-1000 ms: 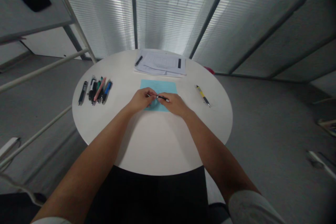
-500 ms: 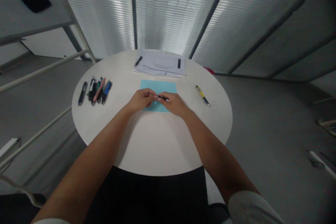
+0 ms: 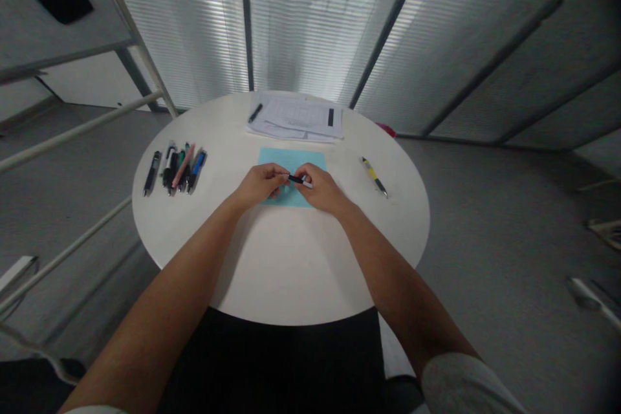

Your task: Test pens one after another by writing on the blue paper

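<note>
Both my hands meet over a light blue sheet (image 3: pixel 291 156) in the middle of the table. A small black and white pen or pen part (image 3: pixel 299 180) lies slantwise between them. My left hand (image 3: pixel 263 184) is closed, its thumb and finger pinching the dark left end. Around the right part of the same piece, the thumb and fingers of my right hand (image 3: pixel 321 189) are closed. Whether it is a whole pen is too small to tell.
On the white round table (image 3: pixel 291 272), several pens (image 3: pixel 180 167) lie at the left. A yellow and black pen (image 3: pixel 374 176) rests at the right. Papers (image 3: pixel 301 118) with a black pen (image 3: pixel 255 112) on them are at the back.
The fingers of my right hand have shifted up and slightly right, and more of the black and white piece shows between the hands. My left hand has hardly moved.
</note>
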`<act>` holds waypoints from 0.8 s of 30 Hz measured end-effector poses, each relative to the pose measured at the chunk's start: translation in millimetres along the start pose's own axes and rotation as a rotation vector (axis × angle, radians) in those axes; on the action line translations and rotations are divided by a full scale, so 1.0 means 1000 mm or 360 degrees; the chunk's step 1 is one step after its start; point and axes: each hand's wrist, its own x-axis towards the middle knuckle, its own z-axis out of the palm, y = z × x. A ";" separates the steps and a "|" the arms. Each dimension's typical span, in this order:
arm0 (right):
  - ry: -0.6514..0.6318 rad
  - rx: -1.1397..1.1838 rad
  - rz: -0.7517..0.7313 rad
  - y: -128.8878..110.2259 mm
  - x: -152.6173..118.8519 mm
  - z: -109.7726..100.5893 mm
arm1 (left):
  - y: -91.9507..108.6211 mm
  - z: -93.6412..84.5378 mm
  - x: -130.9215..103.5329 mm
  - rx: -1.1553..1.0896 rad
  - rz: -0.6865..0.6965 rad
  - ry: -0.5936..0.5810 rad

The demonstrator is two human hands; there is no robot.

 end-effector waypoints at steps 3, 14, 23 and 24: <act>0.0013 0.0016 -0.0070 0.000 0.001 -0.002 | 0.000 0.000 0.000 -0.0022 -0.0001 0.0002; -0.0001 0.0027 -0.0215 0.002 0.001 -0.006 | 0.002 -0.002 -0.001 -0.0087 0.0005 0.0064; 0.0095 0.0063 -0.0073 0.001 -0.001 -0.002 | 0.006 -0.002 -0.002 -0.0221 0.0011 0.0111; 0.0106 0.0051 -0.0066 0.002 -0.001 -0.002 | 0.006 -0.002 -0.002 -0.0231 0.0008 0.0115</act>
